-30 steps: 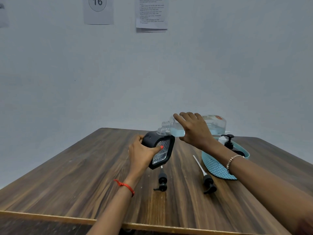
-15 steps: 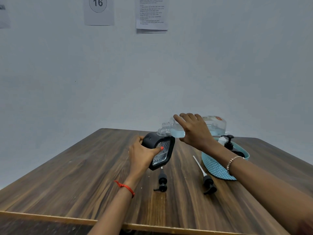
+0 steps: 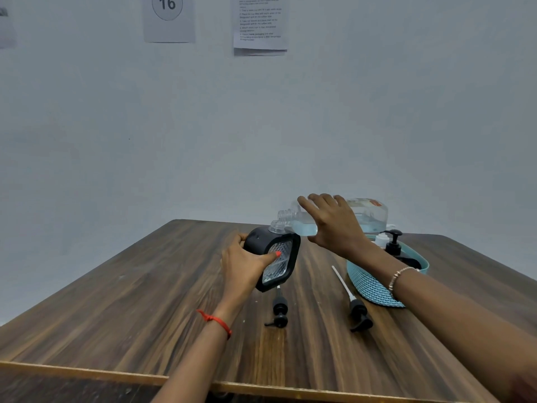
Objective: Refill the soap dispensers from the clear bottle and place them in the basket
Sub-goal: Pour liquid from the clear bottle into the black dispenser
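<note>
My left hand (image 3: 244, 264) grips a black soap dispenser (image 3: 286, 248) with a clear ribbed window, tilted, its open clear neck pointing up and to the right. My right hand (image 3: 331, 223) holds the clear bottle (image 3: 369, 218) on its side above the table, with pale blue liquid inside. The bottle's threaded mouth sits right beside the dispenser's neck. Two black pump heads with white tubes lie on the table, one (image 3: 279, 311) below the dispenser and one (image 3: 356, 308) to its right.
A teal basket (image 3: 370, 283) stands at the right, under my right forearm, with a black pump dispenser (image 3: 393, 242) and a white cap inside. The wooden table (image 3: 116, 301) has its front edge near me. Papers hang on the wall behind.
The clear bottle's mouth has drawn back slightly up and to the right of the dispenser's neck. The left hand and the dispenser have hardly moved.
</note>
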Demonstrator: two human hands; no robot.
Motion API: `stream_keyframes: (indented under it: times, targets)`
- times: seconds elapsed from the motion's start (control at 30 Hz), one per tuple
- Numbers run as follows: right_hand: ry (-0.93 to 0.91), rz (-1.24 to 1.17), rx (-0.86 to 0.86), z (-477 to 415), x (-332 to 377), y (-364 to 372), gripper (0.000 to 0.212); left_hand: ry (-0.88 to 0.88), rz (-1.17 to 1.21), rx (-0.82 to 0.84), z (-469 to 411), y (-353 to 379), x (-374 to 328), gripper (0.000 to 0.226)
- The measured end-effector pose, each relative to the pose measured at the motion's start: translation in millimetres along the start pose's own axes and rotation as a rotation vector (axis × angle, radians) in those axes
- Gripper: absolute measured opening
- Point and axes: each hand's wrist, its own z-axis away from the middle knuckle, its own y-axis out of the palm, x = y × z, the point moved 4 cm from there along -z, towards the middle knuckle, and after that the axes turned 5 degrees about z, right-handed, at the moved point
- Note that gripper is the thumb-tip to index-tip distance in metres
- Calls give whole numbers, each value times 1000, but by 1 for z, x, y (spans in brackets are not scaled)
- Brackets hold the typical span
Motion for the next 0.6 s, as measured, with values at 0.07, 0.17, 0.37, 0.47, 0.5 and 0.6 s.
stream_keyframes:
  times: [0.07,0.17,0.37,0.47,0.5,0.6]
  targets:
    - [-1,-4,-5,0,0,0,87,2,-3,0,0,0,0,49]
    - [-6,-13,-11,0,1,0,87,8,-7,-1,0,-1,0,49]
    - [18,-48,-21,0,1,2,84,-2,0,-3,-1,-1,2,50]
    - [43,-73,-23,1,0,3,83,-22,23,-4,-2,-2,5,49]
    - [52,-95,-15,1,0,4,82,-25,27,-6,-2,-2,6,49]
    - [92,-205,17,1,-1,7,76,-31,48,-8,-5,-4,8,49]
